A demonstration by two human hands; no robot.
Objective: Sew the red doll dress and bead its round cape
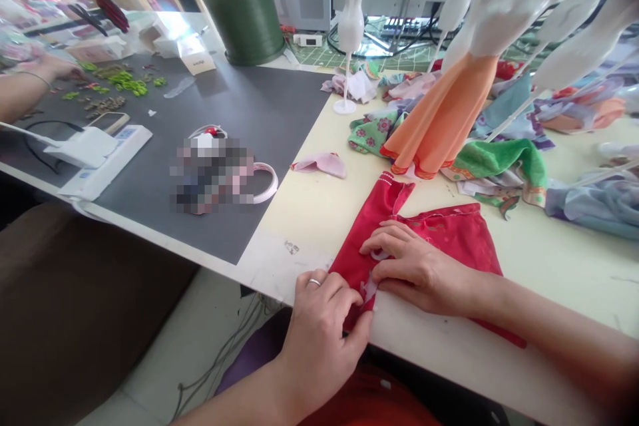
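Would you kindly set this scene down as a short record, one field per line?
Left hand: wears a ring; thumb and fingers closed on the red cloth
Right hand: fingers on the red cloth, close to the left hand
Surface: pale table, with a grey mat to the left
Behind the cloth: a mannequin in an orange skirt
On the mat: green tub, green pieces
Co-worker: a hand at far left
Unclear: the pixelated patch on the mat
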